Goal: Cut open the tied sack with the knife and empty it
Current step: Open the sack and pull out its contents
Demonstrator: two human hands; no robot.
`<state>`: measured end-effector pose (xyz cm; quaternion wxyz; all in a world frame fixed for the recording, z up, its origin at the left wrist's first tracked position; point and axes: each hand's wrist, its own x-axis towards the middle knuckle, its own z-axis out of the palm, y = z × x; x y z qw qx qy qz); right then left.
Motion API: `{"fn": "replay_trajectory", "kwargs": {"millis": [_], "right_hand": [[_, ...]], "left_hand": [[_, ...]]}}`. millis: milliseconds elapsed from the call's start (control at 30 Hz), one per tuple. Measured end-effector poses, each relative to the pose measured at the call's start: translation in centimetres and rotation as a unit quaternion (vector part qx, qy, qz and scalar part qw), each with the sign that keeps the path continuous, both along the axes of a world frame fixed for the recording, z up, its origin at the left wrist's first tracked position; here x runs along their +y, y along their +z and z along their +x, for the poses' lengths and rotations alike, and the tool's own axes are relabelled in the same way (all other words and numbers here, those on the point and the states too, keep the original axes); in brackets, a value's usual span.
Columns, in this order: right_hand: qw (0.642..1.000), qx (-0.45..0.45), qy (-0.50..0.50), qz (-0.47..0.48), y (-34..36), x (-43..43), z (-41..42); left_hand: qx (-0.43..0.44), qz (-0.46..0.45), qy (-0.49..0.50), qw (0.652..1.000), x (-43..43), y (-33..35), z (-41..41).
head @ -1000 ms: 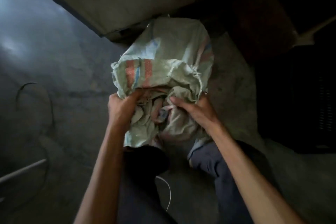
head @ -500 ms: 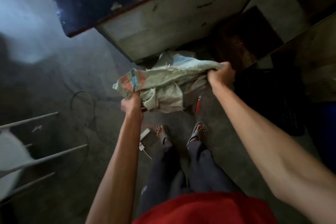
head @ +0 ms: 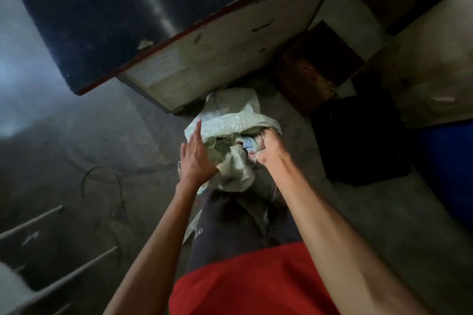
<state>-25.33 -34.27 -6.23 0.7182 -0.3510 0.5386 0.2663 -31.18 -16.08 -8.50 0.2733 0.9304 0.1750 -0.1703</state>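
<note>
A pale green woven sack (head: 230, 120) stands crumpled on the concrete floor just beyond my knees, its mouth open toward me. Folded sacking and a bit of blue-printed material show inside the opening. My left hand (head: 195, 158) is flat, fingers straight and together, resting against the sack's left side. My right hand (head: 270, 147) is closed on the sack's right rim at the mouth. No knife is in view.
A dark-topped counter with a pale side panel (head: 217, 59) overhangs just behind the sack. A rusty brown box (head: 312, 77) and a black crate (head: 358, 140) stand at the right, a blue container (head: 448, 161) beyond. Metal bars (head: 64, 276) lie at lower left.
The sack was held stretched out in the air between both hands; now it is down on the floor. My left hand has let go and lies flat on it. The red-handled knife is out of sight.
</note>
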Motion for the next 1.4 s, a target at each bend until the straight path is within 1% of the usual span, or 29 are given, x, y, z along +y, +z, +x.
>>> {"fn": "replay_trajectory", "kwargs": {"millis": [100,200,233,267,333,367,400,433,467,500,533,567,600,633,667,733,800,867,967,1033,1067,1100,1133,1167,1200,1233,1267,1333,1400], "right_hand": [[0.999,0.013,0.044,-0.025,0.6,0.2,0.1],[0.978,0.053,0.172,-0.110,0.3,-0.9,0.4],[0.948,0.046,0.260,-0.175,0.5,-1.6,0.4],[0.893,0.036,0.366,-0.261,0.3,-2.5,0.4],[0.740,0.027,0.519,-0.427,0.0,-4.1,-0.1],[0.696,0.039,0.525,-0.488,0.3,-4.3,-0.5],[0.695,0.047,0.484,-0.529,0.1,-4.7,-1.0],[0.735,0.049,0.414,-0.535,0.5,-4.5,-1.5],[0.810,0.050,0.315,-0.493,0.6,-3.9,-1.9],[0.899,0.046,0.174,-0.398,0.8,-2.8,-2.2],[0.968,0.037,0.010,-0.248,0.8,-1.4,-2.3],[0.981,0.036,-0.158,-0.110,0.4,0.1,-2.3],[0.961,0.032,-0.274,-0.010,-0.3,1.4,-2.2],[0.942,0.036,-0.331,0.041,-1.1,2.7,-1.9],[0.939,0.032,-0.339,0.055,-1.4,3.7,-1.6],[0.954,0.002,-0.297,0.042,-1.5,5.6,-1.6],[0.983,-0.012,-0.181,-0.019,-1.1,6.9,-2.2],[0.988,0.008,-0.007,-0.153,-2.2,6.7,-3.5],[0.914,0.015,0.258,-0.313,-3.4,3.7,-5.8],[0.878,0.028,0.338,-0.338,-3.8,0.7,-7.6],[0.875,0.026,0.348,-0.335,-4.0,-0.7,-8.3],[0.867,0.018,0.369,-0.336,-4.2,-2.0,-8.8],[0.856,0.017,0.384,-0.344,-4.4,-3.1,-9.2],[0.839,0.025,0.404,-0.364,-4.4,-4.4,-9.5],[0.820,0.042,0.420,-0.387,-4.4,-5.9,-9.9],[0.800,0.063,0.435,-0.408,-4.1,-7.5,-10.2],[0.791,0.084,0.436,-0.420,-3.8,-8.9,-10.5],[0.787,0.104,0.420,-0.439,-3.4,-11.0,-10.8],[0.791,0.090,0.379,-0.472,-3.1,-10.6,-10.4]], "left_hand": [[0.166,-0.106,0.052,0.979,-0.7,-2.0,2.6],[0.204,-0.157,0.169,0.951,0.7,-2.5,4.8],[0.213,-0.191,0.213,0.934,1.7,-2.3,5.3],[0.218,-0.242,0.275,0.905,3.1,-2.4,6.1],[0.213,-0.404,0.415,0.787,6.4,-2.5,7.3],[0.209,-0.454,0.453,0.738,8.3,-2.4,7.6],[0.207,-0.489,0.465,0.708,10.0,-2.5,7.8],[0.196,-0.503,0.472,0.697,11.3,-2.5,7.9],[0.178,-0.489,0.480,0.706,11.9,-2.5,8.1],[0.159,-0.469,0.488,0.719,12.0,-2.5,8.0],[0.150,-0.424,0.485,0.750,11.8,-2.2,7.9],[0.147,-0.359,0.457,0.800,11.4,-2.1,7.5],[0.153,-0.290,0.394,0.859,11.0,-1.8,6.8],[0.168,-0.233,0.311,0.906,10.7,-1.5,6.0],[0.180,-0.178,0.231,0.939,10.5,-1.0,5.2],[0.207,-0.060,0.094,0.972,10.6,-0.3,3.8],[0.182,0.022,0.036,0.982,10.3,-0.2,3.0],[0.173,0.045,0.091,0.980,9.5,0.0,3.2],[0.170,0.045,0.217,0.960,9.8,-0.4,4.8],[0.181,-0.028,0.290,0.939,10.1,-0.3,6.7],[0.194,-0.116,0.343,0.912,9.6,0.1,7.4],[0.222,-0.224,0.387,0.866,9.1,-0.1,8.0],[0.251,-0.302,0.396,0.830,8.5,0.5,8.2],[0.271,-0.318,0.393,0.819,8.2,0.3,8.3],[0.285,-0.298,0.393,0.822,7.9,1.0,8.3],[0.291,-0.240,0.345,0.859,7.9,0.6,8.4],[0.280,-0.214,0.363,0.863,8.2,0.4,8.7],[0.252,-0.223,0.334,0.880,9.3,0.2,8.3],[0.162,-0.121,0.274,0.940,9.2,0.1,7.3]]}}
